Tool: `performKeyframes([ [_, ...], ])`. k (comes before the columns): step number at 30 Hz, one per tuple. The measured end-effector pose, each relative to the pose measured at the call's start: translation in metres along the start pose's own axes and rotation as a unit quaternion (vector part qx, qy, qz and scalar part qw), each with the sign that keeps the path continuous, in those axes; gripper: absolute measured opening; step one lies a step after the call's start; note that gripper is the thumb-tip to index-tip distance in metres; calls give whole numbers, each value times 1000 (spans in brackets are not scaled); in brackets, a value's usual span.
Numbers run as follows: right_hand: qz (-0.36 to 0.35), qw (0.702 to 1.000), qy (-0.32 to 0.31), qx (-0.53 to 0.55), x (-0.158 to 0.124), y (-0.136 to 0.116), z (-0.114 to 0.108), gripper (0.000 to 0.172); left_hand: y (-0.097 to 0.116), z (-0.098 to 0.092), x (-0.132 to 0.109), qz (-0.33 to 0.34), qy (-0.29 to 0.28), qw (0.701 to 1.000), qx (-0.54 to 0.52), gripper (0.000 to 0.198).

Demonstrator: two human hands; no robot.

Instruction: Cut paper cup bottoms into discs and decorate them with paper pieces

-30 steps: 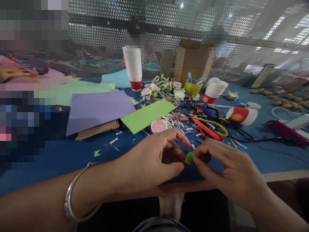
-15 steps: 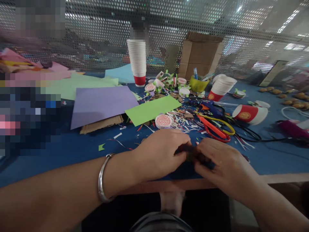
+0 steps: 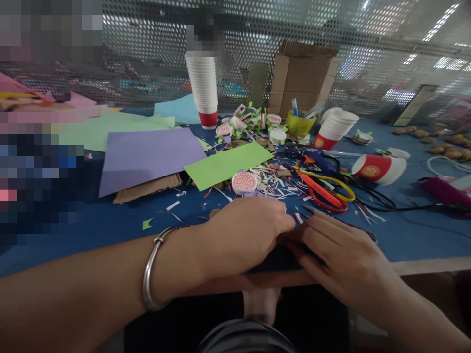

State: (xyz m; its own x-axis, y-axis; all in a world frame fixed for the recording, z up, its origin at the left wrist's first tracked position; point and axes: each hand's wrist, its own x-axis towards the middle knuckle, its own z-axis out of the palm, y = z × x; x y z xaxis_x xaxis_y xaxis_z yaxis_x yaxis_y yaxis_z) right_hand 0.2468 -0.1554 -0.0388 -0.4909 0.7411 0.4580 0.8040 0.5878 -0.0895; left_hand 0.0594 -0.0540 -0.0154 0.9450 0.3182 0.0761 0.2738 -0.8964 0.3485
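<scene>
My left hand, below a silver bangle, is closed with its fingertips pinched at the table's front edge. Its fingers meet those of my right hand, which is closed too. Whatever the two hold between them is small, dark and mostly hidden. Just beyond my left hand lies a round disc with a red pattern, on paper scraps. Scissors with red and yellow handles rest beyond my right hand. A light green paper strip and a purple sheet lie farther left.
Tall stacked paper cups stand at the back, near small paper-trimmed pieces and a yellow-green pot. More cups, a tipped red cup and a black cord are at right. Cardboard leans against the mesh.
My hands have come closer together and their fingertips now meet. The dark piece that showed between them is now mostly covered. The view has shifted slightly.
</scene>
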Motion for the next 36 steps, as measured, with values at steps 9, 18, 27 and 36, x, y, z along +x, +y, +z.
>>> performKeyframes([
  [9,-38,999,-14,-18,2,-4,-2,31,-3,2,1,51,4,998,24,18],
  [18,76,996,38,25,-8,-2,4,10,-3,5,-5,10,63,994,-93,13],
  [27,66,993,88,32,-8,-7,2,11,-2,5,-5,-147,6,860,-489,8],
  [36,48,993,107,20,-8,-8,0,11,1,-1,-7,-177,13,817,-548,11],
])
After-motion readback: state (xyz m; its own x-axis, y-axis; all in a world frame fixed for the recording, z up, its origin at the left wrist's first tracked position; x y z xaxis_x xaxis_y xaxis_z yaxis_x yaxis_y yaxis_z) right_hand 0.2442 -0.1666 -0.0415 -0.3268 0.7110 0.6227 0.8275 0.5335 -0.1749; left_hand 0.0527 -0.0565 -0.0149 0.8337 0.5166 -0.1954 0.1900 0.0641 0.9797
